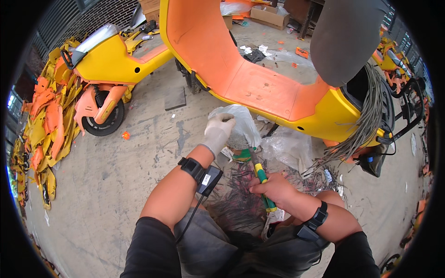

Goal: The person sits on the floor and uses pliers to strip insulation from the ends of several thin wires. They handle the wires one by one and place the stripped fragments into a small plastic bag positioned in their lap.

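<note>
My left hand, in a pale knit glove, is over a white plastic bag, its fingers curled; whether they pinch anything is not visible. Small grey pieces fill the bag's open mouth. My bare right hand grips the green and yellow handles of a long-handled hand tool, whose metal head points up towards the bag. A green and white packet lies under the bag's near edge. Dark and reddish cut strands litter the floor between my legs.
A yellow and orange scooter stands just ahead, with a bundle of grey strands draped over its rear. Clear plastic wrap lies below it. Scooter body panels are heaped at left. A dark flat plate lies on the floor.
</note>
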The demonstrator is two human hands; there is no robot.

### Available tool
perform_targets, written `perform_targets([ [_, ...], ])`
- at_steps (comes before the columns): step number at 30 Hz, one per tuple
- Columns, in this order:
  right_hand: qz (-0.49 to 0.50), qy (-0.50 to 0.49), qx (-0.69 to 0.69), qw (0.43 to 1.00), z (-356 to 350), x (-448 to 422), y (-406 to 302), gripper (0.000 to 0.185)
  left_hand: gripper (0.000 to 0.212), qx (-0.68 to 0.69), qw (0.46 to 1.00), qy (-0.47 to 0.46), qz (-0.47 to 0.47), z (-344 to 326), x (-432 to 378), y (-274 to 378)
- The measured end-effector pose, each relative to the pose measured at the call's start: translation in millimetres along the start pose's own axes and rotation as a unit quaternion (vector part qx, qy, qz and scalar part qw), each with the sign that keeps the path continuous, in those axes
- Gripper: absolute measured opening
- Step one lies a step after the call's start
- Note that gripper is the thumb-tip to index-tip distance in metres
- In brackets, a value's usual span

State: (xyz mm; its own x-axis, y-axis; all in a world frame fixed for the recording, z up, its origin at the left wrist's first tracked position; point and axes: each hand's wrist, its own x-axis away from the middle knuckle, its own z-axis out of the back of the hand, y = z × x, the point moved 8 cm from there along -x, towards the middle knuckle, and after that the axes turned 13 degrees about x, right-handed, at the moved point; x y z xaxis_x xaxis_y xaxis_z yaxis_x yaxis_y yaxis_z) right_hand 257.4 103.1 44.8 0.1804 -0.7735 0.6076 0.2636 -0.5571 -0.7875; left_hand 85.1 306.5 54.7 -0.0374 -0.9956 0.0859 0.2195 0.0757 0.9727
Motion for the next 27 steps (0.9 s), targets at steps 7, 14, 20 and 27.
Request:
perform_targets([
  [7, -0.065, 0.035, -0.001, 0.997, 7, 14, -7, 0.017, 0.038, -0.067, 0.998, 0.012, -0.013, -16, -27, -21],
  [14, -0.013, 0.042, 0.011, 0.999, 19, 3, 3, 0.015, 0.034, -0.042, 0.999, -0.003, -0.012, -24, -17, -7],
  [20, -0.045, 0.053, 0.113, 0.991, 21, 1, -13, 0.025, 0.037, 0.023, 0.999, -0.003, -0.037, -9, -23, -30],
  [27, 0.061, 0.102, 0.071, 0.99, 38, -25, 0, 0.025, 0.036, 0.027, 0.997, -0.048, 0.046, -36, 20, -12],
])
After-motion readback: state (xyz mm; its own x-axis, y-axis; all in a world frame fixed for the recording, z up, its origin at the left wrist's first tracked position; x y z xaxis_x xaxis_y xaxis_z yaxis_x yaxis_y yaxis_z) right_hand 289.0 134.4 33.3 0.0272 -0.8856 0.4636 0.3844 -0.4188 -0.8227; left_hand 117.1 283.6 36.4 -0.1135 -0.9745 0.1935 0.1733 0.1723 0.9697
